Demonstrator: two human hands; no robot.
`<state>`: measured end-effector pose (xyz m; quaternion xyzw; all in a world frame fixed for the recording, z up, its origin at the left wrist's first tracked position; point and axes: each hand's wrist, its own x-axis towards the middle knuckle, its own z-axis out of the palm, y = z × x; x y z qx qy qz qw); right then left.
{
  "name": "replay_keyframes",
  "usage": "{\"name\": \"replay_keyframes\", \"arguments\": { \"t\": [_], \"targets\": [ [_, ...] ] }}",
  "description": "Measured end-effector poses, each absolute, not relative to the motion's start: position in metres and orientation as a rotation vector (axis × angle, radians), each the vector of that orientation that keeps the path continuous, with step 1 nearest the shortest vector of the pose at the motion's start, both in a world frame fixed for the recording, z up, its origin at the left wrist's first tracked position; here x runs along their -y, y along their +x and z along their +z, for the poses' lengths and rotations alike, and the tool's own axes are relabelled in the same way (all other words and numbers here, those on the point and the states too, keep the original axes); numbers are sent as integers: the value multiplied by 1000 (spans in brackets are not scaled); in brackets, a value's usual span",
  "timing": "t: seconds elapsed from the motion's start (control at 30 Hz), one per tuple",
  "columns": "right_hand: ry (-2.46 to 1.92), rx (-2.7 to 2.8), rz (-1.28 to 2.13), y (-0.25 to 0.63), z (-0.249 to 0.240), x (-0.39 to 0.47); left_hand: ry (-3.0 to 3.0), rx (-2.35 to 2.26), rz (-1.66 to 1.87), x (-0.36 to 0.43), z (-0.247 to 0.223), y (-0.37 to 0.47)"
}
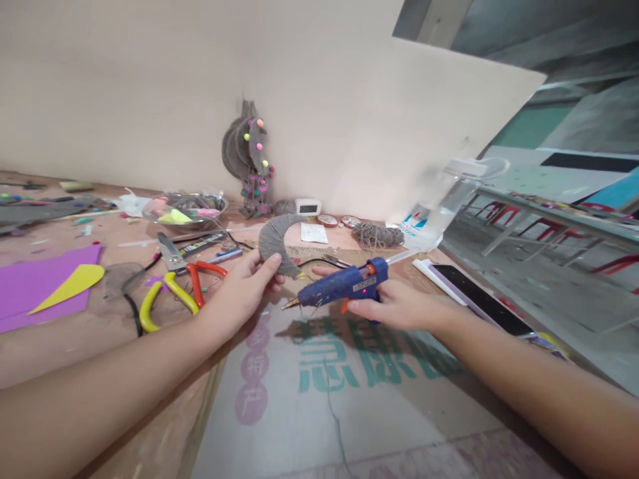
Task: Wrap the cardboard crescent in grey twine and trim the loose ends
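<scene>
Right hand [394, 307] closed firmly around the handle of a blue plastic glue gun [327, 287], left hand [252, 279] pinching a flat grey crescent wound in yarn [273, 243], and look how near that pointed metal nozzle [291, 304] sits to the left one! If the tip is hot, as the small red light [365, 291] on the body suggests, one slip of either wrist could mean a burn. Danger below as well: the nozzle hangs over a pale sheet printed with green lettering [279, 439], so an early squeeze could drip glue there, or catch the loose grey strand [335, 416] lying across it. And the crescent, gripped only at its lower left, could twist should that pinch slacken. Now the pose: both forearms slant in from the lower corners, converging above the sheet; the gun lies nearly level, barrel pointing left and slightly down, trigger pressure impossible to tell. Left thumb in front, other fingers partly hidden, the crescent seemingly held up off the wooden table [120, 359], its upper horn pointing right.
</scene>
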<state>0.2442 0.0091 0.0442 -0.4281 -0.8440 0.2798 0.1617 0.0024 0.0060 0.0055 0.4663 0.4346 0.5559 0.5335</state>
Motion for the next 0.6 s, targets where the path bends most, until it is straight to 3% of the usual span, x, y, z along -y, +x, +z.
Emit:
{"name": "replay_keyframes", "arguments": {
  "t": [0.2, 0.43, 0.6],
  "targets": [
    [-961, 2325, 1308, 243, 49, 3, 1155, -1052, 1326, -9, 3, 1],
    [-1253, 2009, 490, 248, 53, 5, 1251, -1046, 1289, -6, 7, 0],
    [-1179, 1899, 478, 237, 44, 1, 1339, -1098, 1265, -6, 7, -1]
  ]
}}
